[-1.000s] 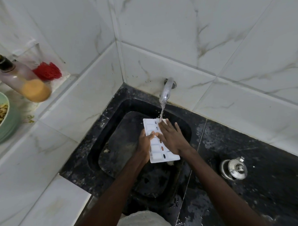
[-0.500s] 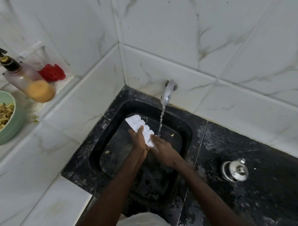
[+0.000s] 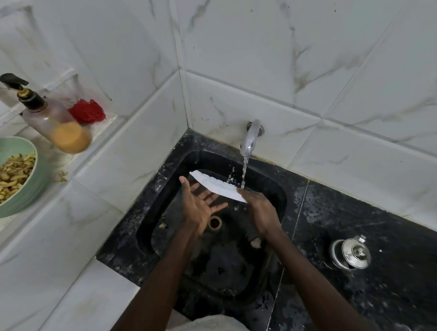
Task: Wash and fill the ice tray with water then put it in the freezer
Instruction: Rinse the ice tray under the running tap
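Rinsing white ice tray, tilted edge-on, under tap stream

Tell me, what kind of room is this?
Most likely a kitchen. A tap runs into a black sink set in a tiled corner, and a green bowl of food sits on the ledge beside a soap bottle.

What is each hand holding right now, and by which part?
The right hand grips the ice tray by its near end, under the tap's stream. The left hand is open beneath it, holding nothing.
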A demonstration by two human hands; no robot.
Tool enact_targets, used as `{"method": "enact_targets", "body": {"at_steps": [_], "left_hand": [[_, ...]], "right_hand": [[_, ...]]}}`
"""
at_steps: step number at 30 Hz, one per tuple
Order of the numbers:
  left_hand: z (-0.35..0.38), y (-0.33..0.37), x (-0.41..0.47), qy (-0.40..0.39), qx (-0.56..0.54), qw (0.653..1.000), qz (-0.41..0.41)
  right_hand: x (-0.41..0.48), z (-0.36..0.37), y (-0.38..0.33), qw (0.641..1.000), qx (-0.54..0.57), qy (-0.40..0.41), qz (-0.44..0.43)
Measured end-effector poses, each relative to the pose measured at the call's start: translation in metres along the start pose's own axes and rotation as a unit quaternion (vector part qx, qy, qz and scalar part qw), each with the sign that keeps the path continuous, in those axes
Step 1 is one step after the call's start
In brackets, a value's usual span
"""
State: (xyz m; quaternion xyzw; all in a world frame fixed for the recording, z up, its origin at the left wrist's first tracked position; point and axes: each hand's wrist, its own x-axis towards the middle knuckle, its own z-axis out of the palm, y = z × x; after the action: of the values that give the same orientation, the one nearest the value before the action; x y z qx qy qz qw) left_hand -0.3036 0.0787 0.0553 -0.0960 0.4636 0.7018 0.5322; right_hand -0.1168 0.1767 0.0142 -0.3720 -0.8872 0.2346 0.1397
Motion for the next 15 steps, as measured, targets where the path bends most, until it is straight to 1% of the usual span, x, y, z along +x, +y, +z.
{"method": "enact_targets", "body": {"at_steps": [2,5,6,8,10,11,13,15], "left_hand": [[-0.006,0.004,0.001,-0.004,-0.007,1.0,-0.025],[-0.024,0.016,0.003,-0.014,0.005,0.996,-0.086],[-0.032,0.02,0.005,-0.034,0.025,0.994,-0.105],[-0.038,0.024,-0.003,-0.101,0.082,0.981,-0.147],[-0.036,0.02,-0.011,-0.137,0.12,0.965,-0.189],[-0.034,0.018,-0.012,-0.151,0.138,0.96,-0.192],[-0.03,0.015,-0.015,-0.148,0.175,0.954,-0.192],[-0.028,0.01,-0.008,-0.151,0.215,0.947,-0.183]], "right_hand": [[0.001,-0.003,0.001,1.0,0.013,0.015,-0.009],[0.004,-0.004,0.005,0.999,0.018,0.037,-0.036],[0.007,-0.004,0.006,0.998,0.038,0.034,-0.036],[0.012,-0.004,0.008,0.996,0.083,0.02,-0.035],[0.016,-0.005,0.004,0.994,0.079,0.003,-0.07],[0.017,-0.004,0.002,0.994,0.071,0.001,-0.084],[0.02,-0.001,0.001,0.995,0.036,0.022,-0.092],[0.028,0.001,0.003,0.998,0.012,0.037,-0.048]]}}
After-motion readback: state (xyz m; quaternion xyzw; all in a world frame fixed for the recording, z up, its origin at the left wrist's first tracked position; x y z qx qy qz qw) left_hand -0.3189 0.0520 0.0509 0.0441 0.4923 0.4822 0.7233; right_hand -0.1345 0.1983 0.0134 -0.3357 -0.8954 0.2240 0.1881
